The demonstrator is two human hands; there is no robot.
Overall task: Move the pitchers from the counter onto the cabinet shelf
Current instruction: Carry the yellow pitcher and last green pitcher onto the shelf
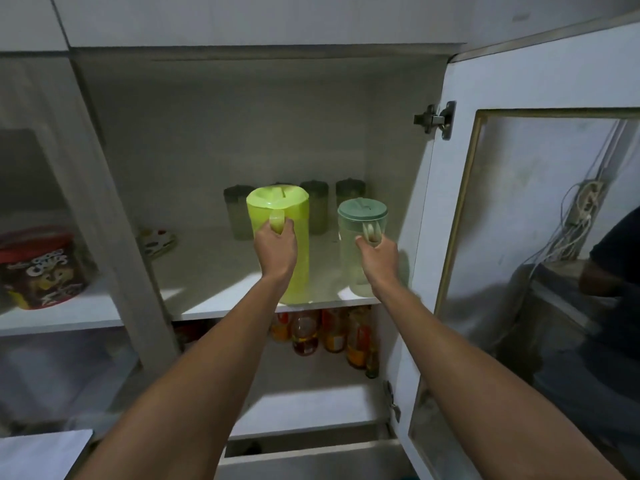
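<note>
We see both arms reaching up into an open white cabinet, each hand on a pitcher that stands upright near the front edge of the cabinet shelf, a smooth white laminate board. The left hand has its fingers wrapped closed around the handle of the lime-green pitcher, a tall, opaque plastic vessel with a rounded, matching green lid. The right hand grips the pale handle of the clear pitcher, a narrower, translucent plastic cylinder capped by a flat teal lid; its base sits at the shelf's very front, just beside the cabinet's right wall. The two pitchers stand apart, with a bare strip of shelf between them. Behind them a row of dim, lidded jars is partly hidden by the green pitcher, and we cannot tell what they hold. To the left on the same shelf lies a small patterned dish, too dark to read. Below, bottles with orange and red labels are cut off by the shelf edge, their print illegible. Behind the frosted left-hand door a red tub shows the word "Coco", the rest blurred. The open glazed door on the right carries a metal hinge.
</note>
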